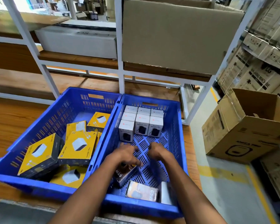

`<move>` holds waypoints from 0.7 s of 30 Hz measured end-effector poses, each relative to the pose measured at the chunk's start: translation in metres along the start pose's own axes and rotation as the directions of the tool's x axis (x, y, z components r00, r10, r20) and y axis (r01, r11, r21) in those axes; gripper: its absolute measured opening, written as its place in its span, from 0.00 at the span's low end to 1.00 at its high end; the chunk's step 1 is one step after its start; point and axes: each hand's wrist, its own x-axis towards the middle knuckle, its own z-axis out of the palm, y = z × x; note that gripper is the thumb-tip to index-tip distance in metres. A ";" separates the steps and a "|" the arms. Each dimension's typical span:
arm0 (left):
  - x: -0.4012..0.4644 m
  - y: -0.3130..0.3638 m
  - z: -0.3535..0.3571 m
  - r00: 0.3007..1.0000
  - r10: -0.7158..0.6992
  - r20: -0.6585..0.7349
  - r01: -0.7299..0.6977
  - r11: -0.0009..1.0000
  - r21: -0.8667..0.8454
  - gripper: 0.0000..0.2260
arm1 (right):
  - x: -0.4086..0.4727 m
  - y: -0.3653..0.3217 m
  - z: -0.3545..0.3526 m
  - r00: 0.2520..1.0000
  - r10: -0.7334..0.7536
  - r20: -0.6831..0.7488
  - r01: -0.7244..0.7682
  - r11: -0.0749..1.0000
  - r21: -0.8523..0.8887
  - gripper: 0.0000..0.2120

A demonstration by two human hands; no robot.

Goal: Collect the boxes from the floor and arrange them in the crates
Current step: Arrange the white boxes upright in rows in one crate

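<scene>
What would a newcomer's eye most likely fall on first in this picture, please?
Probably the two blue crates side by side: the left crate holds yellow boxes lying jumbled, while the right crate has white boxes standing in neat rows at its far end. Next, the left hand and right hand reaching into the right crate.
</scene>
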 end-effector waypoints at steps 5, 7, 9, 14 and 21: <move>-0.003 -0.001 0.003 0.999 -0.026 0.030 0.022 0.992 0.122 0.37 | -0.018 0.005 0.003 0.999 0.006 0.042 -0.008 1.000 0.026 0.06; -0.004 0.001 0.000 0.997 -0.023 -0.071 0.023 1.000 0.009 0.30 | -0.017 0.005 0.005 0.999 0.019 0.026 -0.021 0.997 0.068 0.06; -0.005 0.006 -0.005 0.979 -0.054 -0.197 -0.001 0.964 -0.266 0.25 | -0.015 0.004 0.005 0.999 0.050 -0.001 -0.049 0.975 0.217 0.06; -0.004 0.012 -0.022 0.927 -0.276 -0.253 -0.070 0.537 -0.841 0.06 | -0.020 0.006 -0.010 0.982 0.160 0.103 -0.168 0.471 0.866 0.25; -0.011 0.012 -0.029 0.970 -0.140 -0.199 -0.200 0.007 -0.980 0.19 | -0.026 0.006 -0.019 0.985 -0.113 0.132 -0.147 -0.135 0.980 0.16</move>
